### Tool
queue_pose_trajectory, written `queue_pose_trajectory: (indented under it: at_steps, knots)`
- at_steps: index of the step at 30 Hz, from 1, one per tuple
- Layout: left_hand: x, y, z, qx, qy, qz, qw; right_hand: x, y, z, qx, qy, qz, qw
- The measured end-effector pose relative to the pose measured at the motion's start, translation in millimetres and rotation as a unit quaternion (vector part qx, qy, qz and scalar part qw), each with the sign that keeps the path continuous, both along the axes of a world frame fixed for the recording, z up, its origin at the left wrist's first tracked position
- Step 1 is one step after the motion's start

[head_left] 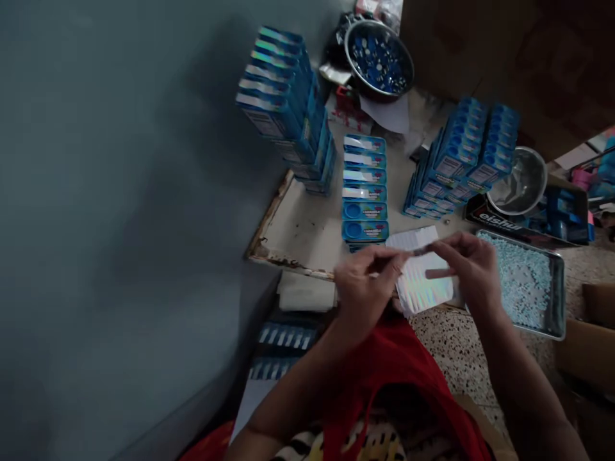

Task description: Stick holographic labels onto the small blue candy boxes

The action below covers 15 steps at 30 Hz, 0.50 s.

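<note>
Both of my hands are raised over the table's front edge, fingertips pinched close to each other. My left hand (pixel 368 282) is closed in a pinch, slightly blurred. My right hand (pixel 468 266) pinches too, one finger sticking out to the left. Between the fingertips is a thin strip, too small and blurred to name. Under the hands lies a sheet of shiny silver stickers (pixel 425 285). Just beyond my left hand, a column of flat blue packs (pixel 365 211) lies on the table; the farther four carry a silvery strip, the nearer ones show a round blue mark.
Stacked blue boxes (pixel 273 102) stand at the left, more stacked boxes (pixel 451 163) at the right. A metal bowl (pixel 408 73) of blue pieces is at the back. Right are a clear bowl (pixel 541 179) and a metal tray (pixel 560 301) of pale blue pellets. A wall (pixel 120 192) fills the left.
</note>
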<state>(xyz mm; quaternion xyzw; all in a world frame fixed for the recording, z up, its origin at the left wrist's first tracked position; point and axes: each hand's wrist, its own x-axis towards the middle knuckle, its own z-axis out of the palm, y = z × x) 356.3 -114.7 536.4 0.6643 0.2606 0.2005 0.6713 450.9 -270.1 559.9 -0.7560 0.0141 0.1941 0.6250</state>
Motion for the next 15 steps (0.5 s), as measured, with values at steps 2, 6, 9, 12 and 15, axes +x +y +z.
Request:
queue_pose_trajectory:
  at_steps: [2, 6, 9, 12, 15]
  knots:
    - [8, 39, 14.1, 0.051, 0.002, 0.023, 0.998, 9, 41, 5.2, 0.005, -0.033, 0.033, 0.999]
    - [30, 105, 13.0, 0.037, 0.012, 0.009, 0.999, 25, 100, 3.6, -0.056, -0.101, 0.1, 0.988]
    - [36, 128, -2.8, -0.009, 0.017, -0.012, 1.0, 28, 118, 0.3, -0.112, -0.135, 0.12, 0.977]
    - [34, 133, -18.7, -0.039, 0.026, -0.026, 0.999, 27, 123, -1.0, -0.134, -0.136, 0.125, 0.974]
    - [33, 133, -29.8, -0.055, 0.035, -0.037, 0.997, 29, 125, -3.8, -0.148, -0.138, 0.127, 0.971]
